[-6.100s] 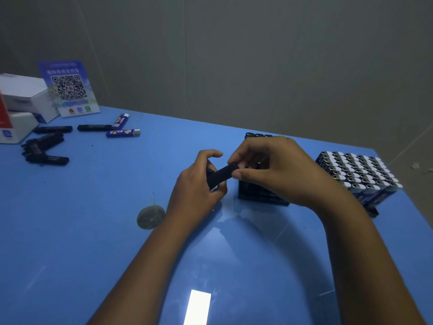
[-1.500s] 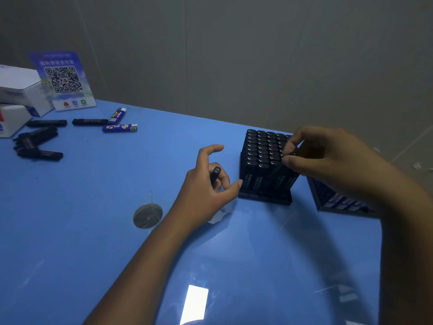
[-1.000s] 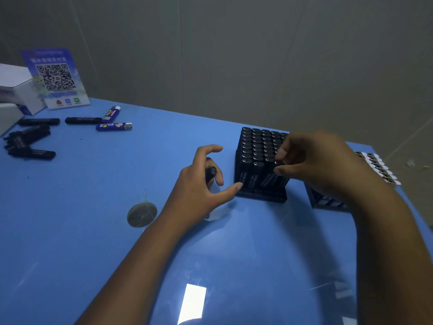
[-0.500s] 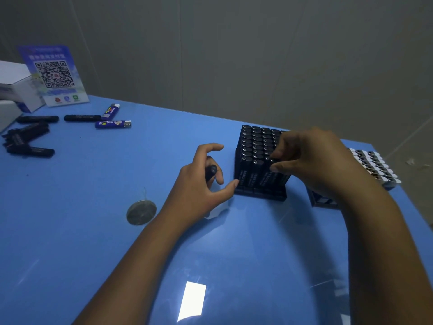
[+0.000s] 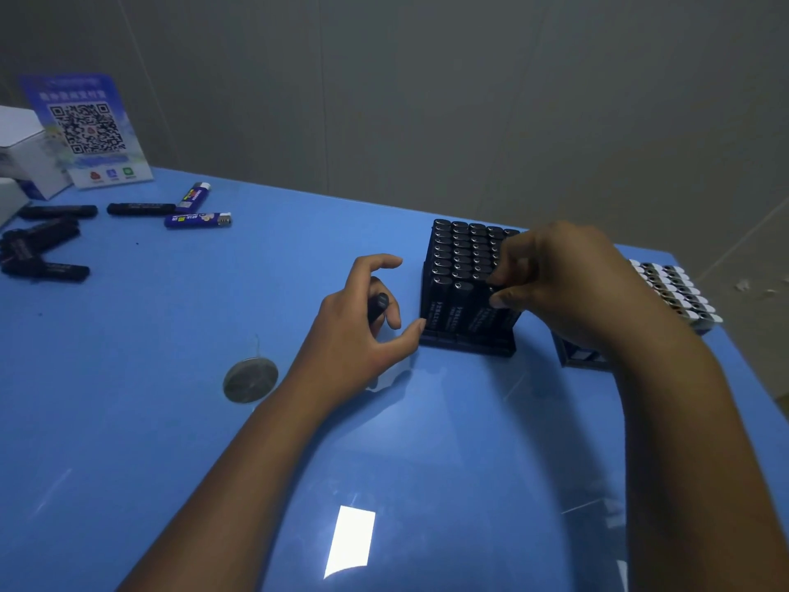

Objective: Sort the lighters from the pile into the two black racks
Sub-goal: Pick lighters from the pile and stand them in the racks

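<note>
Behind right hand [image 5: 568, 288], pinched lighter [image 5: 491, 307] mostly hidden; left hand [image 5: 363, 335] grips black lighter [image 5: 378, 305].

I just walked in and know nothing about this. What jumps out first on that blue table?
Mid-table, a black rack packed with upright black lighters draws the eye; the right hand pinches one at its near right corner. Beside it, the left hand holds another black lighter. Far left lies a loose pile of lighters, mostly black, with two blue lighters nearby.
</note>
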{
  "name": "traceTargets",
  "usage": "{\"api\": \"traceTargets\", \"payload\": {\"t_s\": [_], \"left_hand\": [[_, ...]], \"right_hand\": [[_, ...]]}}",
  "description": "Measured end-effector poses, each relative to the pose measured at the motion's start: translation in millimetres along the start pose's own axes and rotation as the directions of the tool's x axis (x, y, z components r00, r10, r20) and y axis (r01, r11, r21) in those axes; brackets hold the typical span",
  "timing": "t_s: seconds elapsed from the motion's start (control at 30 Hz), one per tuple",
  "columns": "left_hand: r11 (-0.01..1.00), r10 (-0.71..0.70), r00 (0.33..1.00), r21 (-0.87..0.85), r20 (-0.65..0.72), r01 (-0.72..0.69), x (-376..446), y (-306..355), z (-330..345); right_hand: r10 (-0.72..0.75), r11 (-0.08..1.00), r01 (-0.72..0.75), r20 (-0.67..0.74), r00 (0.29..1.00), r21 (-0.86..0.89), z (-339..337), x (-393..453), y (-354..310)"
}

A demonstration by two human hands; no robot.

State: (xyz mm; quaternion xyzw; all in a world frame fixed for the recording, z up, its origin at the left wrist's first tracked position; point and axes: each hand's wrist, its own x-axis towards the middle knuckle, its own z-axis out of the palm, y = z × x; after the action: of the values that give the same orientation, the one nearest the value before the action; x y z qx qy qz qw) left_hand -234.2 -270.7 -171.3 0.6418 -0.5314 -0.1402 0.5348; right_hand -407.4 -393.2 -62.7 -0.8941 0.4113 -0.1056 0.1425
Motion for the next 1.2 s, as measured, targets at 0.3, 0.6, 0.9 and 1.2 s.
{"api": "traceTargets", "payload": {"t_s": [0.3,0.6,0.9,1.2], "left_hand": [[1.000,-0.003,1.000,-0.002,0.002,0.003,0.4,1.0,0.3],[0.999,0.005,1.000,-0.032,0.027,-0.004,-0.2,5.1,0.5],[0.999,-0.006,0.999,-0.037,0.043,0.008,0.1,6.0,0.1],[0.998,-0.025,0.998,-0.047,0.065,0.029,-0.6,9.5,-1.0]], "right_hand": [[0.016,1.000,-0.016,0.015,1.000,0.004,5.2,1.7,-4.2],[-0.120,0.979,0.128,-0.057,0.991,0.158,-0.4,-3.4,-25.1],[-0.275,0.914,0.239,0.068,0.959,0.328,26.1,-0.7,-53.1],[-0.285,0.908,0.242,0.083,0.955,0.341,31.1,-0.4,-54.7]]}}
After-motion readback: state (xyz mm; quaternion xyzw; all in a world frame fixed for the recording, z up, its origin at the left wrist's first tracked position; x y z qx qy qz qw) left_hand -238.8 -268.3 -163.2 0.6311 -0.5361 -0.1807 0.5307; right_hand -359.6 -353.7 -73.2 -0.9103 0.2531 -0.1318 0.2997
